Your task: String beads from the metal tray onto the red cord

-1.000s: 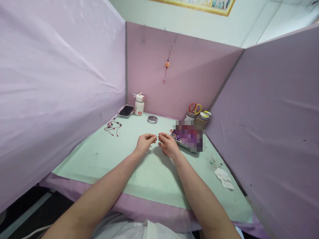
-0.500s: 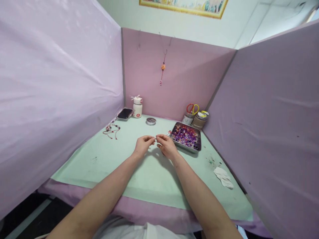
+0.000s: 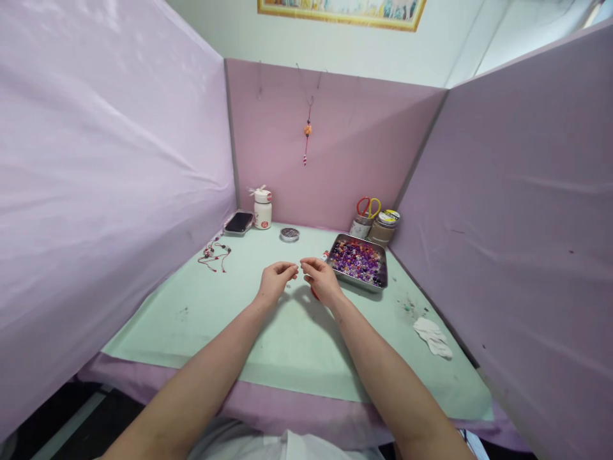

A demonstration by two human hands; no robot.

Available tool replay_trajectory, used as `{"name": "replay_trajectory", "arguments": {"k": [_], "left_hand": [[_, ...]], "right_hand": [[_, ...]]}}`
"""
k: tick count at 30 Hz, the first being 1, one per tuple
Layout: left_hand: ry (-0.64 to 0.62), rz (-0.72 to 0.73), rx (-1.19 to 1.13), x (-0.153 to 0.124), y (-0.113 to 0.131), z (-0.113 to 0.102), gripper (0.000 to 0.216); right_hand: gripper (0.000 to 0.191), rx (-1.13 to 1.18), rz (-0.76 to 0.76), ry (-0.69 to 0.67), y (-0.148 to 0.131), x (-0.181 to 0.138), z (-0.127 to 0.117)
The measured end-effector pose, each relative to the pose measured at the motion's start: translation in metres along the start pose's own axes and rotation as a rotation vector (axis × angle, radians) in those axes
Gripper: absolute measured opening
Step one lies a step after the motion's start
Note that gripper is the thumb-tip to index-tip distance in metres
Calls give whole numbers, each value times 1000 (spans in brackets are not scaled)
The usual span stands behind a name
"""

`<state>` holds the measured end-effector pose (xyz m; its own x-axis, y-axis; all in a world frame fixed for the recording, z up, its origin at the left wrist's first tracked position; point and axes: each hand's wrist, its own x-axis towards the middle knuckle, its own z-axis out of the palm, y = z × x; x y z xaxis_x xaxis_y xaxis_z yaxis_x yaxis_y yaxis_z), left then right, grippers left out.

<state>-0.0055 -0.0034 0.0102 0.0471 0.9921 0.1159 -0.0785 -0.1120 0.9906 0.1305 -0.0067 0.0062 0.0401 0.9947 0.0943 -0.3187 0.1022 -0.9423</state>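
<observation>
Our left hand [image 3: 275,281] and right hand [image 3: 323,281] hover facing each other over a pale mint-green cloth [image 3: 205,306], their fingertips near one another with a narrow gap between. On each hand, thumb and forefinger are drawn close; we cannot tell whether they pinch anything, for whatever might lie there is too small to make out.

Little has changed over the last second: our hands keep almost the same pose, and slightly more of a small red object [image 3: 315,293] shows beneath the right palm. We judge this to be fine, steady fingertip work that remains underway.

Just beyond the right hand sits a rectangular silver metal tray [image 3: 359,280] of purple, red and clear beads [image 3: 357,259]. A tangled red beaded cord [image 3: 209,257] lies well apart, to the left.
</observation>
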Motion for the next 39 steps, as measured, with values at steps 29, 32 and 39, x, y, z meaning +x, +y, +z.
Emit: {"name": "replay_trajectory", "arguments": {"k": [29, 32, 39], "left_hand": [[18, -5, 16, -3, 2, 1, 26], [22, -3, 15, -2, 2, 1, 27], [13, 6, 64, -2, 2, 0, 26]], "right_hand": [[29, 134, 108, 2, -6, -1, -3], [28, 102, 87, 8, -6, -1, -3], [26, 48, 57, 15, -6, 0, -3]]}}
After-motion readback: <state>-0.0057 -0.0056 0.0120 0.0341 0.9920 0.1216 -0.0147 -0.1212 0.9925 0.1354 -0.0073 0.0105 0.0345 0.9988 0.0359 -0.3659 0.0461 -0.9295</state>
